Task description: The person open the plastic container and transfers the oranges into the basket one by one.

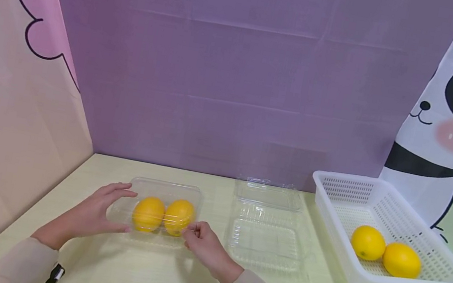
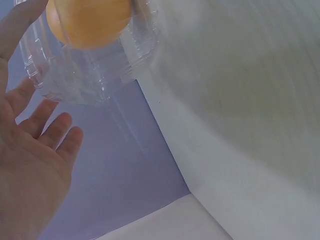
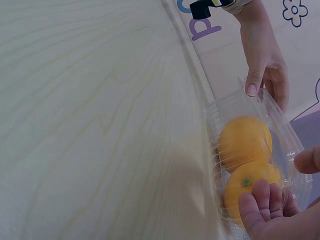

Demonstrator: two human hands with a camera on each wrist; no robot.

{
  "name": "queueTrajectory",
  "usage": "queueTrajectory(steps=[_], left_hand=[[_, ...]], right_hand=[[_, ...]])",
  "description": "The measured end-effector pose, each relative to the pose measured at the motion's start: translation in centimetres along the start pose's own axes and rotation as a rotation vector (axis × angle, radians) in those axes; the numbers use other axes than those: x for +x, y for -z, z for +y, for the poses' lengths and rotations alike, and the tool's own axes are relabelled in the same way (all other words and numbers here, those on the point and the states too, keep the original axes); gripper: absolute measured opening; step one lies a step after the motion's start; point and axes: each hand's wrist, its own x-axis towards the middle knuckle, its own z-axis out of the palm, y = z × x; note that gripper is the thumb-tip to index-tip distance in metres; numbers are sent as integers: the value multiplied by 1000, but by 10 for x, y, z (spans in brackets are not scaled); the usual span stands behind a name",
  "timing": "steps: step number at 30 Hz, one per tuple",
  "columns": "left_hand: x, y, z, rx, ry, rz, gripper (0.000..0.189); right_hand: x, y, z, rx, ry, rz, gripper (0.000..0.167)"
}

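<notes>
Two round yellow-orange citrus fruits [image 1: 148, 214] sit side by side in a clear plastic clamshell container [image 1: 168, 189] on the table, its lid lying over them. My left hand [image 1: 98, 210] spans the container's left end, thumb along the front edge and straight fingers toward the back. In the left wrist view, the fingers of the left hand [image 2: 37, 150] spread beside the clear wall. At the front right corner, my right hand [image 1: 209, 250] pinches the container's rim. Seen from the right wrist, curled fingertips [image 3: 262, 200] are against the side near one fruit [image 3: 245, 192].
Right of the hands lies a second clear container [image 1: 265, 244], hinged lid folded open toward the back wall. A white perforated basket [image 1: 338, 232] stands at the right with two more yellow fruits [image 1: 402, 260]. Purple cloth [image 1: 236, 87] hangs behind the table [image 1: 130, 276].
</notes>
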Motion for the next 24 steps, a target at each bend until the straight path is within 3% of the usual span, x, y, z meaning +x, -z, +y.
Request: queueTrajectory(steps=[10,24], left_hand=[[3,2,-1,24,-12,-13,74],[6,7,1,-73,40,18,67]], right_hand=[[0,1,-1,-30,16,0,36],[0,2,2,-56,52,35,29]])
